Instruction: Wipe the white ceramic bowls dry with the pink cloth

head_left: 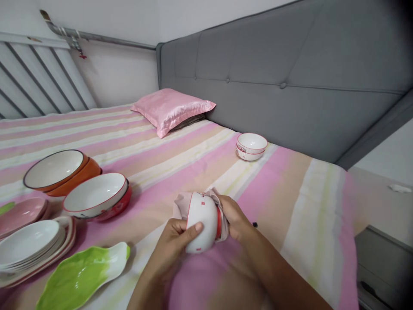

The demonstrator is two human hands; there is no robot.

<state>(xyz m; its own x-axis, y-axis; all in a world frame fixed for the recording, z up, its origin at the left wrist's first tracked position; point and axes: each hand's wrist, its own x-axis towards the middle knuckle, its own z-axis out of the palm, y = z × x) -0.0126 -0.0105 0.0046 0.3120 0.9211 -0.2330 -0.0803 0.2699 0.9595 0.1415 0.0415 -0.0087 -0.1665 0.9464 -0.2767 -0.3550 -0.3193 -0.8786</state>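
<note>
A white bowl with small red marks and a red foot ring is held tilted on its side above the striped bed. My left hand grips its near left side, the thumb lying on the outer wall. A greyish-pink cloth shows behind the bowl's rim and around its base. My right hand is closed on the cloth at the base, pressing it against the bowl; most of its fingers are hidden. Farther back, two similar white bowls stand stacked near the headboard.
Left on the striped bedspread are orange bowls, a white-and-red bowl stack, pink dishes, several stacked white plates and a green leaf-shaped dish. A pink pillow lies by the grey headboard.
</note>
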